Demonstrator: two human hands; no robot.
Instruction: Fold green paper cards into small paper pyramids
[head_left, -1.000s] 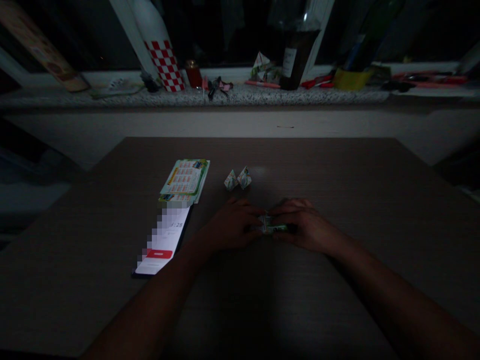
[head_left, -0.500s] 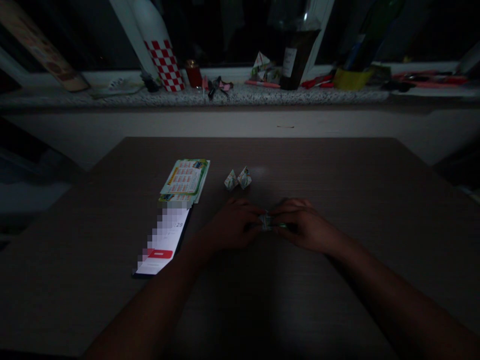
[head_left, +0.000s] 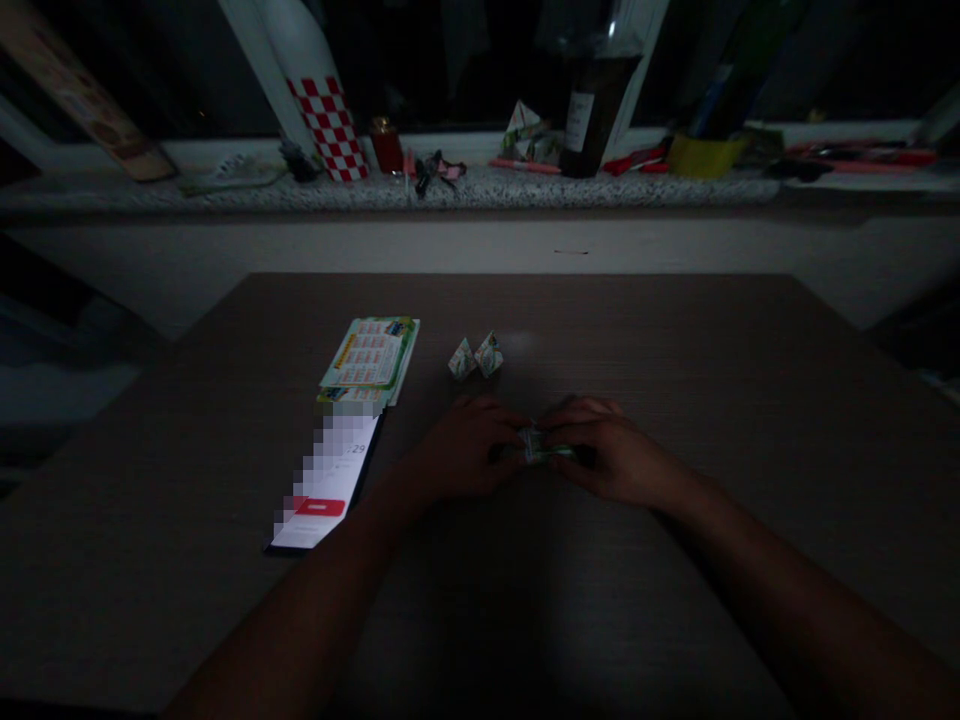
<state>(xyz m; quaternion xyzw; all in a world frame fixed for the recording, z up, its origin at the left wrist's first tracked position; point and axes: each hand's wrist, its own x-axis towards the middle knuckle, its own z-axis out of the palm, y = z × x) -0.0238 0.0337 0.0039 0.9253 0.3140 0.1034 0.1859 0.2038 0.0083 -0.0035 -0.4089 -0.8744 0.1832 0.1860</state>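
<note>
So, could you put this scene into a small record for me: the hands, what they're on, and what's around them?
Setting: table below a windowsill, dim light
Left grip: at the left side of a small printed paper
Right grip: at its right side
Unclear: whether they pinch or press it
Beyond the hands: two folded paper shapes, side by side
Left of those: stacked printed sheets
Nearer the person: lit phone, partly hidden by the left forearm
On the sill: red-and-white checked bottle, among other things
</note>
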